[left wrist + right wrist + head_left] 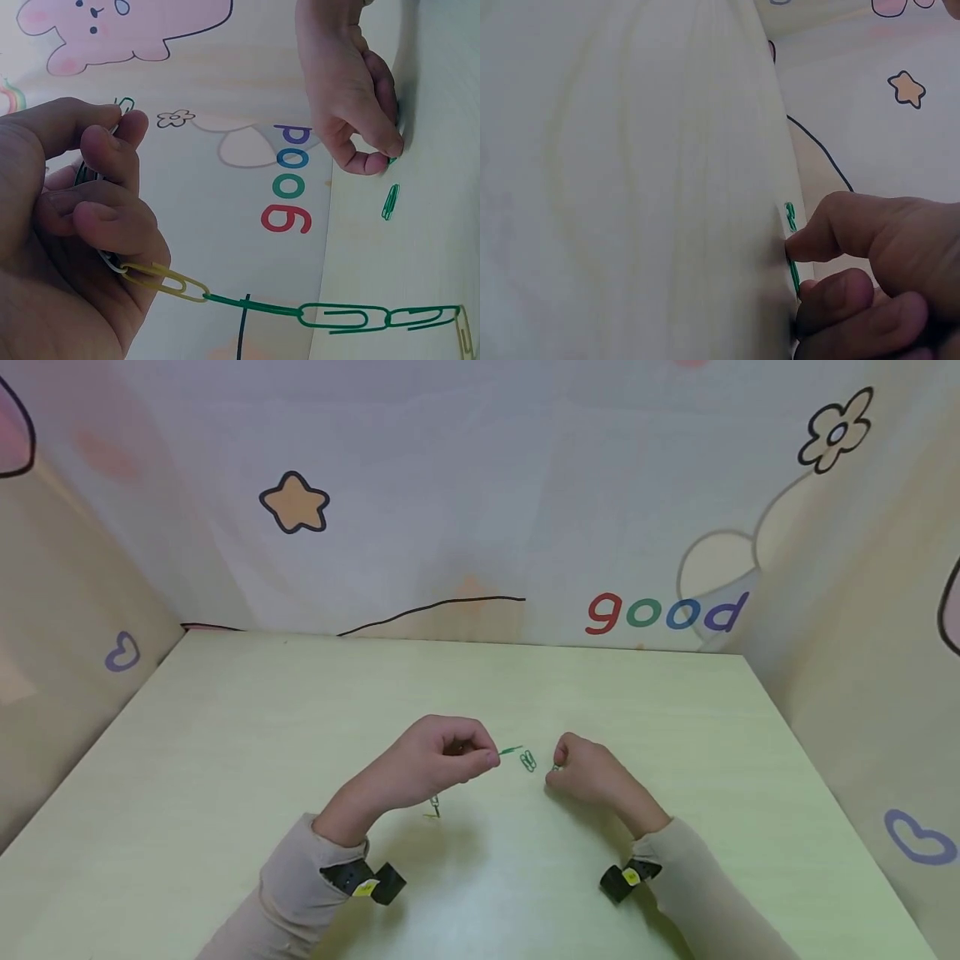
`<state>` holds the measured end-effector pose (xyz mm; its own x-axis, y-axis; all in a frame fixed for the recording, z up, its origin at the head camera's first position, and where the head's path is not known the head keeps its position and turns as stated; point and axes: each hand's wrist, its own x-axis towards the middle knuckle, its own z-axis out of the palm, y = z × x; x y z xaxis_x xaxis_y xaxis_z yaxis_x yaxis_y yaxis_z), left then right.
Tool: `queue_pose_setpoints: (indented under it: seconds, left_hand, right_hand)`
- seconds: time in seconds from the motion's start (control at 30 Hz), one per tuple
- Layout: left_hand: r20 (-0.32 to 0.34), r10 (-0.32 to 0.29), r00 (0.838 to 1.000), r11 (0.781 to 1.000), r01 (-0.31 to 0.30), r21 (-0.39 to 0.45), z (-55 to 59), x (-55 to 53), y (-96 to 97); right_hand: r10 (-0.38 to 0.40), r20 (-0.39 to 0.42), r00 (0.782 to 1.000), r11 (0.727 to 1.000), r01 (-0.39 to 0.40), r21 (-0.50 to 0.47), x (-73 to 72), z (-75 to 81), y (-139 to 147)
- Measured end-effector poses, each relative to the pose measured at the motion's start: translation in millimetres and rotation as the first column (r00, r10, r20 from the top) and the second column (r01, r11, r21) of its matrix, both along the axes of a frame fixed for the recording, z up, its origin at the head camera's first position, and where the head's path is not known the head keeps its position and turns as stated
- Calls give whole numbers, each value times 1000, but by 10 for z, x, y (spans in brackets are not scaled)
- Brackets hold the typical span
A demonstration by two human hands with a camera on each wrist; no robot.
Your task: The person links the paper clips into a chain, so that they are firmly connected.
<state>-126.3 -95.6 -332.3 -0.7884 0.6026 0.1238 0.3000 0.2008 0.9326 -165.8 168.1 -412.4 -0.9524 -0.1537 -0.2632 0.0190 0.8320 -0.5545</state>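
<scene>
My left hand [438, 764] is raised over the table, pinching a green paper clip [511, 750] between thumb and forefinger. From its curled fingers hangs a chain of yellow and green paper clips [343, 316], seen in the left wrist view. Part of that chain is hidden inside the palm. Down at the tabletop, my right hand [592, 774] pinches another green paper clip [794, 279], mostly covered by the fingers. Between the two hands lie loose green paper clips [528, 761], close together; their exact number is hard to tell.
The pale table [300, 693] has printed cloth walls behind it and on both sides. Black wrist cameras are strapped to the left [388, 883] and right [617, 884] forearms. The dangling chain end [435, 807] hangs below the left hand.
</scene>
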Motion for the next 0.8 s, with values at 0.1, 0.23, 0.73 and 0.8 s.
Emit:
queue_pose_setpoints:
  seconds: [0.1, 0.23, 0.73, 0.8]
  left_hand:
    - [-5, 5, 1000, 1000, -5, 7, -6, -1, 1]
    - [-9, 2, 1000, 1000, -2, 10, -13, -4, 8]
    - [6, 0, 1000, 999, 0, 37, 3, 0, -4]
    - [4, -1, 1000, 999, 1, 40, -1, 3, -5]
  right_hand:
    - [20, 16, 1000, 1000, -20, 21, -12, 13, -2]
    - [33, 34, 999, 999, -34, 22, -20, 30, 10]
    - [96, 125, 987, 977, -70, -201, 23, 50, 97]
    - [144, 134, 980, 960, -105, -260, 32, 60, 115]
